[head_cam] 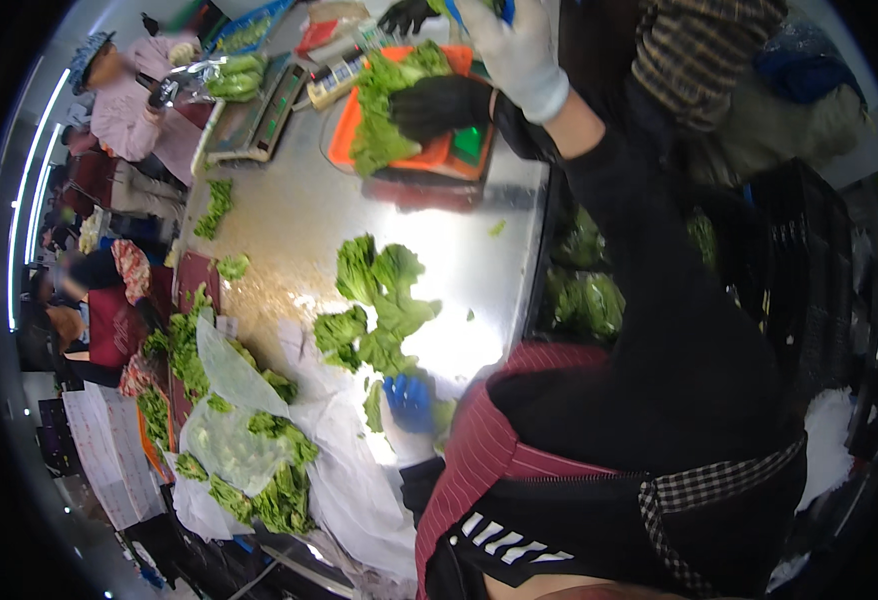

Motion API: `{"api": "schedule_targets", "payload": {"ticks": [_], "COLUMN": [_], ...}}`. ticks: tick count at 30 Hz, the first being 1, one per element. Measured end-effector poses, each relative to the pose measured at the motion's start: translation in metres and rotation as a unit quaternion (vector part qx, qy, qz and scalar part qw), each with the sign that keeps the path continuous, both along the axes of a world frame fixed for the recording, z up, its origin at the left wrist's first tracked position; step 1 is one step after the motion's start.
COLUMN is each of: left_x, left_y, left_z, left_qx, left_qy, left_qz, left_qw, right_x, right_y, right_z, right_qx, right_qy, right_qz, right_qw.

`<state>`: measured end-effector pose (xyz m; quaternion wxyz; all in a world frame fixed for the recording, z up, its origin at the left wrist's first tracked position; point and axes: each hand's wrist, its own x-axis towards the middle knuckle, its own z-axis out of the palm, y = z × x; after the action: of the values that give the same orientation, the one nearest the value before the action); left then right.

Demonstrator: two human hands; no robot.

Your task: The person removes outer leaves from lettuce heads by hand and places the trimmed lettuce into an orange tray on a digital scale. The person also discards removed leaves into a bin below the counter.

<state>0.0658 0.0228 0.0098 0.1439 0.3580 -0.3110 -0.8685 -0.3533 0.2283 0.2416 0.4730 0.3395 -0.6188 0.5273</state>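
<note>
My left hand (409,409), in a blue and white glove, is low over the metal table, close to my apron. Lettuce leaf shows on both sides of it; its grip is unclear. Just beyond lie several loose heads of green lettuce (390,300). My right hand (517,56), in a white glove with blue at the fingers, reaches far out to the right, at the picture's top edge. Some green leaf shows by its fingers, but the frame cuts off what it touches. Near it, a co-worker's black-gloved hand (439,106) presses on lettuce (382,120) in an orange basket (345,139).
Lettuce under clear plastic film (240,442) lies beside a white sheet (349,480). A scale (247,120) stands across the steel table (281,202). Bagged greens (585,300) fill a dark crate. People work opposite, one holding bagged greens (236,77).
</note>
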Motion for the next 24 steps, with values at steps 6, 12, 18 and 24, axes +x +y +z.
{"api": "schedule_targets", "payload": {"ticks": [6,12,18,24], "left_x": [0.006,0.008,0.006,0.019], "left_y": [0.002,0.001,0.006,-0.006], "left_z": [-0.004,-0.004,0.008,-0.023], "left_qx": [-0.006,-0.025,0.005,-0.011], "left_qy": [-0.020,-0.040,-0.011,0.050], "left_qz": [-0.001,0.008,0.016,-0.034], "left_qw": [1.000,0.999,1.000,0.998], "right_x": [-0.003,-0.002,0.006,-0.004], "right_y": [-0.006,-0.006,0.001,0.005], "right_z": [-0.003,-0.003,0.006,0.000], "right_qx": [-0.033,-0.065,-0.057,-0.069], "right_qy": [-0.042,-0.081,-0.112,-0.079], "right_qz": [0.057,0.110,0.129,0.138], "right_qw": [0.997,0.988,0.984,0.985]}}
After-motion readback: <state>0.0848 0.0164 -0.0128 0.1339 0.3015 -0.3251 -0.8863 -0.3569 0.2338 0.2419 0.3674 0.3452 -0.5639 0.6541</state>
